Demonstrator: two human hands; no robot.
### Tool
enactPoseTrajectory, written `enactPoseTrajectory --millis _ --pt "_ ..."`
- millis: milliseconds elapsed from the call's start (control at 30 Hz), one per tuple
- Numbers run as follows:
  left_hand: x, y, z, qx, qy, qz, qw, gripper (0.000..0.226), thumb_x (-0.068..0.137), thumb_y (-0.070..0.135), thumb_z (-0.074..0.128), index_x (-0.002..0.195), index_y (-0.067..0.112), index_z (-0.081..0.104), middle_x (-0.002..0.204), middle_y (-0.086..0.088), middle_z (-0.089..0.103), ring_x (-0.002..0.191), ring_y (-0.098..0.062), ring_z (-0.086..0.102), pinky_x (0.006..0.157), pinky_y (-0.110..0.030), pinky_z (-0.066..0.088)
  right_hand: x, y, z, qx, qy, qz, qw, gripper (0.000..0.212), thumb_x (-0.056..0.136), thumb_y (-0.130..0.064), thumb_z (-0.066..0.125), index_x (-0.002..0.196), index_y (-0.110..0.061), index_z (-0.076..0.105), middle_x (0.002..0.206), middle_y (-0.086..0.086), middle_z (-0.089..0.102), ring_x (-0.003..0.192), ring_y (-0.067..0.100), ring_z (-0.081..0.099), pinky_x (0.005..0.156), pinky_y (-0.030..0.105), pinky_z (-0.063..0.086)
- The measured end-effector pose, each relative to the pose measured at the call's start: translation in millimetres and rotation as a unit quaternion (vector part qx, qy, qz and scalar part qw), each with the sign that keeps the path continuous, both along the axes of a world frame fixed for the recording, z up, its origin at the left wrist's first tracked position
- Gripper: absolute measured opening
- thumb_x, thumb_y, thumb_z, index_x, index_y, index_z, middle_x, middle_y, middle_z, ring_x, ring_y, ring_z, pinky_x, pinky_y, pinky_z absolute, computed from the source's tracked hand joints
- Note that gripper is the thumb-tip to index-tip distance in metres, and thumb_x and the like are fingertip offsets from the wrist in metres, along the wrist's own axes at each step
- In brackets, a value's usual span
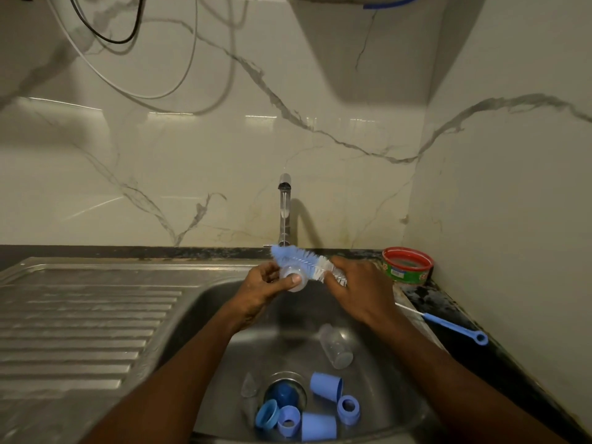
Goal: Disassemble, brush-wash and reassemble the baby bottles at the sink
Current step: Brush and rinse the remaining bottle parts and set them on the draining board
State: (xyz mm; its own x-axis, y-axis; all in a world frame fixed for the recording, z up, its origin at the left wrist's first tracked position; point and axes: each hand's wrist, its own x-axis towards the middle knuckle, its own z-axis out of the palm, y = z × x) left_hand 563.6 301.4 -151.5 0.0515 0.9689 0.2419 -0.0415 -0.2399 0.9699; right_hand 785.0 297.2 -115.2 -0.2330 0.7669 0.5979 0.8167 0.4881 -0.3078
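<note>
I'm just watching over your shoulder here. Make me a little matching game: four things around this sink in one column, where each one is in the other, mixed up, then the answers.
Things:
1. big bottle brush
2. thin blue brush
3. clear bottle
4. red-rimmed tub

Places:
A. lying in the sink basin
B. standing on the counter in the back right corner
C. lying on the dark counter right of the basin
D. held in the right hand

Pairs: 1-D, 2-C, 3-A, 4-B
</note>
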Motion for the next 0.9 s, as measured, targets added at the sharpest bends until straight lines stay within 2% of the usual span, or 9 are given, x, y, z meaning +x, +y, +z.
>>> enactPoseTrajectory --millis 67,167,233,367,467,533,667,800,900 --pt "6 -2 1 -0.004 0.005 -0.013 1.000 0.082 0.064 0.053 0.090 0.131 0.014 0.062 0.122 -0.004 0.071 0.118 -0.026 0.065 0.104 -0.046 0.051 -1 3 -3 -0.018 -0.014 -0.041 0.999 0.033 0.098 -0.050 0.055 0.122 -0.030 0.066 0.109 -0.004 0.072 0.095 0.017 0.067 0.083 0.033 0.054" --pt "10 -3 0 -0.023 -0.033 -0.003 0.999 0.057 0.082 0.048 0.074 0.130 0.022 0.060 0.120 -0.003 0.072 0.115 -0.028 0.067 0.097 -0.045 0.055 -1 0 -1 -0.046 0.018 0.029 0.998 0.031 0.096 -0.051 0.060 0.118 -0.031 0.069 0.104 -0.007 0.072 0.089 0.013 0.066 0.079 0.032 0.055" --pt "8 -3 0 -0.044 -0.066 0.006 0.997 0.052 0.085 0.047 0.069 0.130 0.022 0.059 0.124 -0.008 0.070 0.112 -0.027 0.069 0.091 -0.044 0.059 1 -2 4 -0.044 0.028 0.053 0.997 0.031 0.094 -0.049 0.062 0.119 -0.031 0.069 0.102 -0.007 0.073 0.086 0.013 0.066 0.076 0.034 0.055" --pt "15 -7 5 -0.129 -0.033 0.039 0.990 0.064 0.085 0.078 0.045 0.118 0.028 0.066 0.114 -0.014 0.071 0.101 -0.031 0.071 0.084 -0.042 0.059 0 -3 2 0.024 -0.034 -0.056 0.998 0.034 0.097 -0.048 0.056 0.126 -0.031 0.061 0.106 -0.004 0.072 0.088 0.017 0.067 0.068 0.028 0.049" --pt "17 -6 8 -0.170 -0.041 0.067 0.982 0.073 0.088 0.083 0.020 0.105 0.029 0.065 0.099 -0.016 0.070 0.088 -0.031 0.066 0.081 -0.043 0.055 -1 -9 2 0.033 -0.055 -0.074 0.995 0.032 0.100 -0.045 0.052 0.127 -0.029 0.058 0.108 -0.002 0.071 0.089 0.017 0.067 0.063 0.026 0.037" --pt "13 -8 9 -0.179 -0.026 0.053 0.982 0.068 0.089 0.082 0.025 0.105 0.028 0.063 0.100 -0.016 0.069 0.089 -0.032 0.065 0.079 -0.039 0.054 -2 -13 4 0.035 -0.056 -0.081 0.995 0.031 0.101 -0.045 0.050 0.126 -0.028 0.058 0.109 -0.002 0.071 0.088 0.017 0.067 0.059 0.025 0.032" --pt "5 -4 -3 -0.149 0.064 0.023 0.987 0.067 0.076 0.063 0.070 0.124 0.017 0.059 0.114 -0.016 0.069 0.095 -0.026 0.069 0.081 -0.038 0.058 -4 -14 6 0.028 -0.048 -0.107 0.993 0.030 0.100 -0.046 0.048 0.122 -0.028 0.058 0.102 -0.004 0.069 0.074 0.014 0.056 0.051 0.022 0.023" --pt "9 -3 -7 -0.058 0.129 0.074 0.987 0.045 0.089 0.052 0.066 0.121 0.022 0.058 0.106 -0.008 0.072 0.081 -0.020 0.072 0.069 -0.032 0.060 -4 -9 3 0.040 -0.045 -0.068 0.996 0.020 0.099 -0.040 0.050 0.113 -0.028 0.058 0.097 -0.006 0.067 0.069 0.009 0.051 0.052 0.022 0.033" --pt "7 -2 -12 -0.010 0.239 0.111 0.965 0.039 0.094 0.042 0.066 0.122 0.017 0.057 0.118 -0.007 0.067 0.085 -0.009 0.065 0.069 -0.016 0.051 -15 -8 -2 0.009 -0.094 0.018 0.995 0.025 0.101 -0.032 0.055 0.126 -0.030 0.054 0.117 -0.005 0.064 0.091 0.012 0.062 0.077 0.030 0.054"
